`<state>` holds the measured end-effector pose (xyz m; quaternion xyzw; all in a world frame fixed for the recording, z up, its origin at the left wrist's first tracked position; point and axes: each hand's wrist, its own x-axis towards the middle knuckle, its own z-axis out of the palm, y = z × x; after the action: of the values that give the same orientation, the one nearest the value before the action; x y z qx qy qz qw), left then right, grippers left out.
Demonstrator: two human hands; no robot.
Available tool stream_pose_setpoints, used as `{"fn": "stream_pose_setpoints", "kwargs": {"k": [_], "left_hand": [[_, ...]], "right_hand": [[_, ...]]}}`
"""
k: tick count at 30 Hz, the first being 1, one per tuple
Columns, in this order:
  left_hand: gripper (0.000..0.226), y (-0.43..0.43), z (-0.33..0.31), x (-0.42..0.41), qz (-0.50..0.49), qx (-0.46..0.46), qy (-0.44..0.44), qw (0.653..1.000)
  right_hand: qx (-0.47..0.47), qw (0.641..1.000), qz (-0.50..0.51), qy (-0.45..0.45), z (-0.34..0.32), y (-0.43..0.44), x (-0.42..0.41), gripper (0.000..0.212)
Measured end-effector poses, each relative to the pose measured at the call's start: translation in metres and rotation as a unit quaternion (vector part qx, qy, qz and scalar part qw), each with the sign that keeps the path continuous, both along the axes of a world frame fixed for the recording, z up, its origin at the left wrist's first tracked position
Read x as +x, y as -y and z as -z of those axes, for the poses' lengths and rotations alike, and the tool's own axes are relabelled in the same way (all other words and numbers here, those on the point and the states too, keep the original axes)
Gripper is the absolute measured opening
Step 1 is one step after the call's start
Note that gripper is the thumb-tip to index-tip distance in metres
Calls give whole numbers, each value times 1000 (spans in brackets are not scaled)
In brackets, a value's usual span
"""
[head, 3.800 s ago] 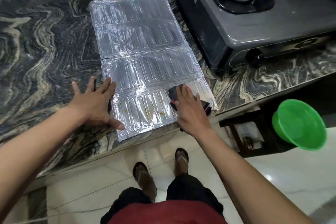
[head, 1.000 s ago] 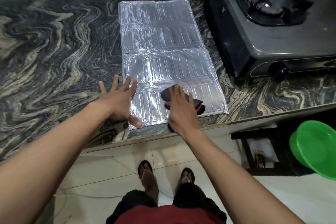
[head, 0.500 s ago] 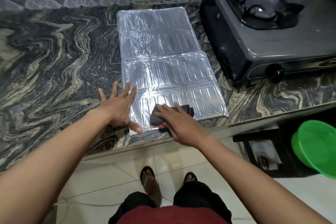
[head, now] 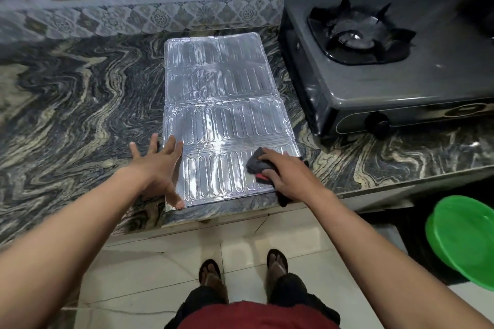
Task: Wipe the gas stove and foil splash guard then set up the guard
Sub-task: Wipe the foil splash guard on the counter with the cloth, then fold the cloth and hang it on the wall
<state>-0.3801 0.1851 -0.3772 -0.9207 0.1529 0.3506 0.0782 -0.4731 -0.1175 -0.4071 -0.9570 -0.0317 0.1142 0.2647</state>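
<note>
Two hands on the ribbed foil splash guard point(head: 222, 120), flat on the veined stone counter point(head: 80, 115): left hand point(head: 157, 171) still splayed on its edge, right hand point(head: 291, 179) gripping wadded dark cloth point(head: 256, 164), slid rightward toward the gas stove point(head: 374, 88).

From the remote feed I saw a silver foil splash guard point(head: 222, 104) embossed with oblong ribs, a black countertop point(head: 80, 104) swirled with cream veins, a charcoal-grey gas stove point(head: 374, 88), a dark grey cloth point(head: 256, 164) edged in red, and a bright green basin point(head: 465, 238).
</note>
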Motion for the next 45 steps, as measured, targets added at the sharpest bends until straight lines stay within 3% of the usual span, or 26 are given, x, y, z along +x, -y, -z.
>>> {"fn": "stream_pose_setpoints", "kwargs": {"k": [3, 9, 12, 16, 19, 22, 26, 28, 30, 32, 34, 39, 45], "left_hand": [[150, 25, -8, -9, -15, 0, 6, 1000], [72, 102, -10, -33, -4, -163, 96, 982], [60, 124, -7, -38, -35, -208, 132, 969], [45, 128, 3, -39, -113, -275, 116, 948], [39, 131, 3, -36, -172, -356, 64, 916], [36, 138, -2, -33, -198, -427, 39, 881], [17, 145, -16, -25, -188, -471, 60, 860], [27, 144, -24, -19, -165, -464, 76, 867], [33, 142, -34, -12, -131, -447, 95, 880], [32, 140, -48, -4, -100, -441, 102, 886], [30, 136, -67, 4, -72, -445, 102, 887], [12, 114, -126, 26, -48, -499, 72, 862], [7, 93, -213, 53, -10, -548, 123, 827]], "right_hand": [[25, 999, 7, 25, -3, 2, 2, 31], [49, 997, 39, 43, -4, 3, 6, 28], [49, 998, 40, 26, -10, 6, 13, 24], [114, 988, 103, -5, -12, 10, 20, 19], [234, 960, 155, -13, -17, 15, 24, 13], [363, 917, 162, -14, -33, 18, 25, 23], [428, 888, 167, -20, -55, 23, 23, 23], [439, 885, 153, -30, -63, 27, 20, 19], [429, 892, 140, -21, -71, 25, 17, 28], [364, 919, 150, 42, -80, 20, 18, 29], [290, 936, 154, 126, -93, 15, 24, 15], [261, 930, 164, 200, -138, 20, 36, 5], [270, 927, 82, 248, -210, 2, 64, 20]]}}
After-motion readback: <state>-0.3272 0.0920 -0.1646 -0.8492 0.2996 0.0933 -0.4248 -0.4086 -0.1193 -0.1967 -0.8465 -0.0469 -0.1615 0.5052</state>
